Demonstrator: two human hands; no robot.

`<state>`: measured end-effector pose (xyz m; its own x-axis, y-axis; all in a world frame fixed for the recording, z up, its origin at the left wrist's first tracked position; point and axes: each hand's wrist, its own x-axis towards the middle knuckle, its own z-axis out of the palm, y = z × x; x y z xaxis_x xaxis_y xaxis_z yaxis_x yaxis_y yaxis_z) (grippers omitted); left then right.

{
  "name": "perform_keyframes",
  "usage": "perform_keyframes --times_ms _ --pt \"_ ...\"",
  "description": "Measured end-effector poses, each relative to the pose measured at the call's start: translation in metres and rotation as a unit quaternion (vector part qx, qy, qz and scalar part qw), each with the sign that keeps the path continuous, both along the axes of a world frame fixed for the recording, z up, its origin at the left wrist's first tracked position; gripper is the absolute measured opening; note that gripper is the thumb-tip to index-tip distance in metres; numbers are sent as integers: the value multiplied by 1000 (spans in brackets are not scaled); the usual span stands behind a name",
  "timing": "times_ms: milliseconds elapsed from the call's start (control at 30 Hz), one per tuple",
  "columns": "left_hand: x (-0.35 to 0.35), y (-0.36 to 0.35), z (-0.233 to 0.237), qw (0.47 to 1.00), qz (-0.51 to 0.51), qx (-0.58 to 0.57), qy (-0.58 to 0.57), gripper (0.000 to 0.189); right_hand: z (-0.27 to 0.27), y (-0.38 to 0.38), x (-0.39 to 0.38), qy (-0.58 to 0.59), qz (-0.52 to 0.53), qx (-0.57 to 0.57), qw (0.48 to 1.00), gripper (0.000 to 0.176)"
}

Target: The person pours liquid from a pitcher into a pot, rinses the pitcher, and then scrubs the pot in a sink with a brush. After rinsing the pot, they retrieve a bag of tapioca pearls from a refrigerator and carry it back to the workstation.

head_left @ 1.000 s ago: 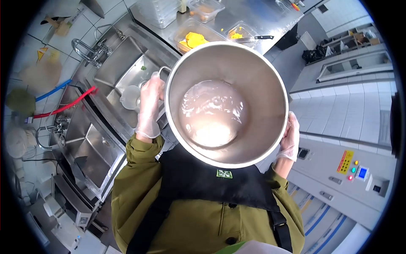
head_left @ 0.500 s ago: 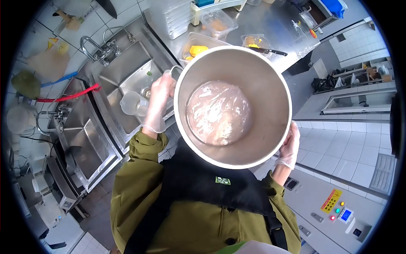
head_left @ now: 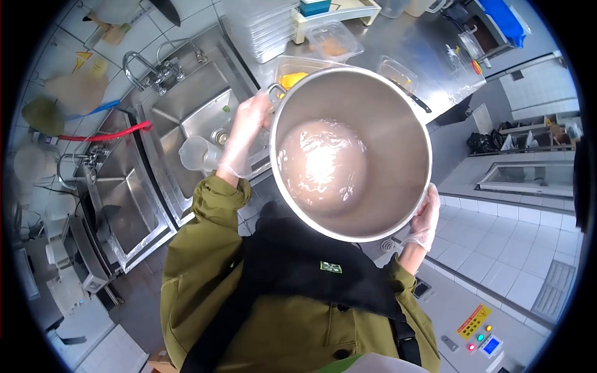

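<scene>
A large metal stockpot (head_left: 398,149) is held up in front of my apron, its open mouth facing me. Inside, at the bottom, lies a shiny, wet-looking liquid (head_left: 323,165) with a bright glare on it. My left hand (head_left: 250,121), in a clear plastic glove, grips the pot by its side handle (head_left: 277,91). On the opposite side, my gloved right hand (head_left: 425,217) is closed on the lower right of the pot; its fingertips are partly hidden behind the wall.
A sink (head_left: 186,118) on the left holds a clear plastic measuring jug (head_left: 198,153). Behind the pot, the steel counter (head_left: 404,46) carries stacked clear containers (head_left: 268,31), tubs with yellow pieces (head_left: 291,79) and a knife (head_left: 418,101). A control panel (head_left: 482,336) is at lower right.
My left hand and the pot's left side have shifted slightly right, and the pot's tilt has changed a little. The glare on the liquid has grown. Both hands keep their hold.
</scene>
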<state>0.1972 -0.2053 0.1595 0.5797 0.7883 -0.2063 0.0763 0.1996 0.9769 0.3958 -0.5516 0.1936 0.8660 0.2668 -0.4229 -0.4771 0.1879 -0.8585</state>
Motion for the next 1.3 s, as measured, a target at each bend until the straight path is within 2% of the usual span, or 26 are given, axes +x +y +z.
perform_keyframes --times_ms 100,133,200,300,433,533,600,633,700,733,767,833,867,900,933,1000,1067,1100,1200,1300 --pt "9 -3 3 1000 17 10 -4 38 3 4 10 -9 10 -39 999 23" --pt "13 -2 2 999 30 15 0 38 -4 -1 17 6 17 -9 1000 26" --pt "18 -3 8 999 24 22 1 39 1 5 19 -6 7 -44 999 27" --pt "26 4 -3 1000 13 0 7 44 -4 4 30 -30 33 -36 998 27" --pt "36 0 8 999 25 -21 -24 34 -2 8 38 -21 34 -22 999 27" --pt "37 4 0 999 18 50 -6 45 2 15 39 1 46 -35 998 25" --pt "26 7 -10 997 -33 53 -40 43 -6 11 43 -17 50 -42 998 22" --pt "28 0 3 999 1 38 -32 40 -7 11 43 -18 34 -33 999 21" --pt "26 -6 19 995 -16 50 -84 32 -3 14 41 -15 16 -11 1000 22" --pt "27 7 1 997 -6 56 -48 27 -3 15 41 -8 17 5 1000 25" --pt "32 3 8 998 32 11 -57 26 -3 15 40 -19 28 19 999 27" --pt "35 1 16 998 57 3 -11 27 -6 12 41 -17 42 43 998 35" --pt "32 1 22 997 66 -28 -18 29 15 14 31 -10 36 46 998 34" --pt "29 1 19 999 45 -1 -23 32 17 14 30 3 21 46 999 34" --pt "22 3 18 995 79 -55 -27 35 18 18 19 14 10 50 999 34" --pt "29 -13 32 993 91 -71 -39 39 10 9 20 13 9 83 996 33" --pt "27 -23 39 994 68 -83 -29 22 4 5 23 11 11 99 995 33" --pt "28 -23 44 992 63 -106 -28 16 20 7 27 7 9 69 998 33" --pt "22 -23 31 996 49 -69 -22 18 5 3 33 12 24 88 996 32" --pt "28 -34 25 990 101 -96 -10 28 -3 -4 40 7 25 81 996 31"
